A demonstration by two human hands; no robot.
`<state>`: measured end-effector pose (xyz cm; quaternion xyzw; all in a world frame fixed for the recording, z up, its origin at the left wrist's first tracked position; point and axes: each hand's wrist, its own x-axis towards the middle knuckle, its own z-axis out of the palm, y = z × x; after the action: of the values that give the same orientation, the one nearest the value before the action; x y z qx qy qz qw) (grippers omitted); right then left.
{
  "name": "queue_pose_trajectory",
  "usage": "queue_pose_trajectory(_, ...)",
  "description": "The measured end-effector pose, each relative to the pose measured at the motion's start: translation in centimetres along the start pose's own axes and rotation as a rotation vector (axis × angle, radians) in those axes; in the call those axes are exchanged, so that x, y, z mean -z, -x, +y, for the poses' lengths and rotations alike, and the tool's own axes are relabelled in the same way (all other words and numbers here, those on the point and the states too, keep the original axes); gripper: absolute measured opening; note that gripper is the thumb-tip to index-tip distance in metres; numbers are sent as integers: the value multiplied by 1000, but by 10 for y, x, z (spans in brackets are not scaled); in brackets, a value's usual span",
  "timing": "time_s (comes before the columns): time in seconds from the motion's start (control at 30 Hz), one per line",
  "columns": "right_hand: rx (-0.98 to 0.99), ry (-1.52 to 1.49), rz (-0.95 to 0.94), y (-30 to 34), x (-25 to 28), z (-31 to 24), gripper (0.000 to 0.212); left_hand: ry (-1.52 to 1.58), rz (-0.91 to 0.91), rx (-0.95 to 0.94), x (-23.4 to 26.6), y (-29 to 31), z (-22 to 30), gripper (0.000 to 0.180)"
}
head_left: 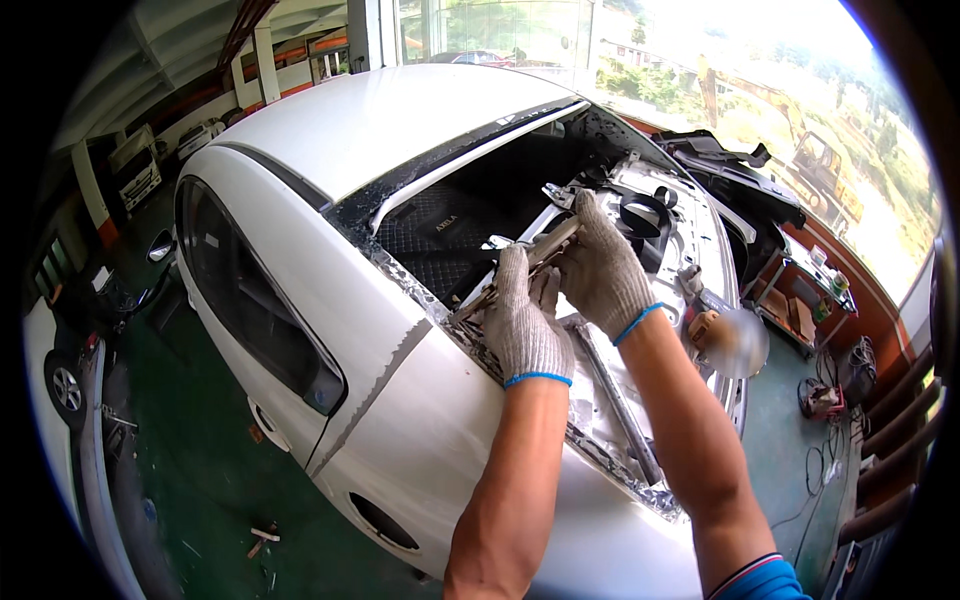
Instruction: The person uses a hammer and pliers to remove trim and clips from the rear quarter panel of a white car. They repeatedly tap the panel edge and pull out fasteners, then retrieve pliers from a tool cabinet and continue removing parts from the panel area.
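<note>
Both my hands wear knitted grey work gloves with blue cuffs, over the rear opening of a white car (pixel 400 110). My left hand (pixel 528 325) is closed with its thumb up, at a thin pale strip (pixel 553 243). The fingers of my right hand (pixel 605 265) are closed about the strip's other side. What the strip is made of I cannot tell, as the gloves cover much of it. Beneath my hands run the scraped metal edge and bare body panel of the car. A black looped strap (pixel 648 215) lies on the panel beyond my right hand.
A tool with a round, blurred end (pixel 735 343) is at the panel's right side. Black trim parts (pixel 730 170) are piled beyond it. A small cart (pixel 800 290) stands at the right, with cables on the green floor. Another white car (pixel 55 370) is at the left.
</note>
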<state>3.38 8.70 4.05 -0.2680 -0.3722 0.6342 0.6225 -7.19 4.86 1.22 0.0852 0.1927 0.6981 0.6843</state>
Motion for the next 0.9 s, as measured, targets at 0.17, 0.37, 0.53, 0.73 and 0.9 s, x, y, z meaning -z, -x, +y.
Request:
queue_pose_trajectory(0.17, 63, -8, 208, 13, -35, 3, 42, 85, 94, -52, -7, -1, -11, 46)
queue_pose_trajectory(0.37, 7, 83, 333, -1, -61, 9, 21, 129, 25, -85, -5, -6, -7, 50)
queue_pose_trajectory(0.53, -1, 76, 424, -12, -66, 17, 16, 95, -14, -87, -9, 8, 6, 48)
queue_pose_trajectory(0.73, 311, 469, 494, -38, -29, 26, 18, -503, -387, -124, 22, 94, 42, 52)
queue_pose_trajectory(0.9, 191, 351, 563, -9, -78, 13, 43, -1490, -59, -1362, 46, 67, 161, 59)
